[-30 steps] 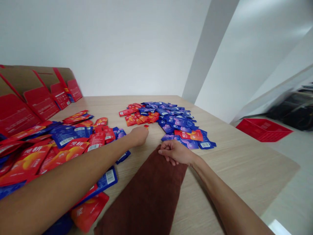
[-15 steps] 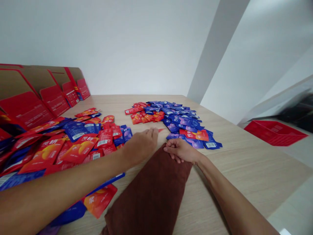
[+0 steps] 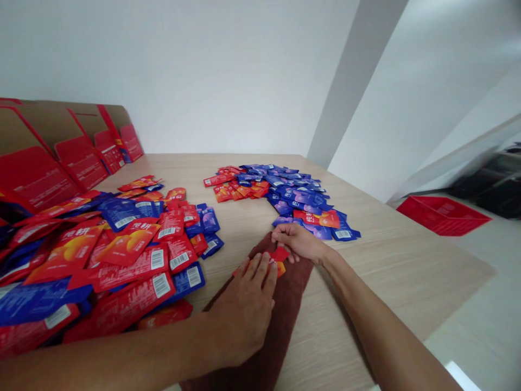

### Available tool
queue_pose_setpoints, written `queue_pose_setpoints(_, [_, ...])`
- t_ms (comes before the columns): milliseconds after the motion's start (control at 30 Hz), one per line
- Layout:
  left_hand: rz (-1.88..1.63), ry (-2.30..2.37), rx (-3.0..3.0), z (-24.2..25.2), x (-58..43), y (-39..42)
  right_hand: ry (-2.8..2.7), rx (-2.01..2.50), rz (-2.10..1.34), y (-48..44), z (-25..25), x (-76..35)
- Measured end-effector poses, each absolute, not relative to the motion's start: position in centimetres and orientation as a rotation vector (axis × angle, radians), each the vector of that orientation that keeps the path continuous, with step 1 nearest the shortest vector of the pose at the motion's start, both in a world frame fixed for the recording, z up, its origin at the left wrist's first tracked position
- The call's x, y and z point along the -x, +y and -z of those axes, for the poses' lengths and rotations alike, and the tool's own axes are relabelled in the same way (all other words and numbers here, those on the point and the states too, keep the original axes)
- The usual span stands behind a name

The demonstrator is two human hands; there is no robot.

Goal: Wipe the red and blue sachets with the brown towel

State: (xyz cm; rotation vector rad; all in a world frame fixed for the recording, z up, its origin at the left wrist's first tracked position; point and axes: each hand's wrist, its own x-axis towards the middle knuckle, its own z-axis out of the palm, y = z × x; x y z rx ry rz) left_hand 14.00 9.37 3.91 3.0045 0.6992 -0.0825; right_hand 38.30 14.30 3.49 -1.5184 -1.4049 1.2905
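A brown cloth [image 3: 290,304] lies on the table in front of me. On it rests a red and orange packet [image 3: 280,267], partly covered by my left hand [image 3: 246,304]. That hand lies flat over the packet, fingers stretched out. At the cloth's far edge, my right hand [image 3: 299,243] is closed in a pinch on the cloth, its lower fingers beside the packet's red end. Whether those fingers also grip the packet is hidden.
On the left is a large heap of red and blue packets [image 3: 130,244], with open red cartons [image 3: 83,163] behind it. Smaller piles of red packets [image 3: 240,190] and blue packets [image 3: 301,198] lie ahead. A red crate [image 3: 443,214] stands beyond the table's right edge.
My left hand has come back toward me and down onto the cloth, where a red and orange packet now lies under it. The right hand stays at the cloth's far edge.
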Motion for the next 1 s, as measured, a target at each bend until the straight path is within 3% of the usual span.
queue_pose_setpoints(300, [-0.335, 0.298, -3.258, -0.1, -10.7, 5.2, -1.403, 1.543, -1.302, 14.3, -3.8, -38.2])
queue_pose_setpoints(700, [0.045, 0.434, -3.192, -3.1, -13.0, 9.8, -1.383, 1.541, -1.233, 14.3, -4.1, -38.0])
queue_pose_setpoints(1000, [-0.318, 0.027, -3.115, -3.0, -9.5, 5.0, -1.398, 1.547, -1.252, 14.5, -4.0, -38.2])
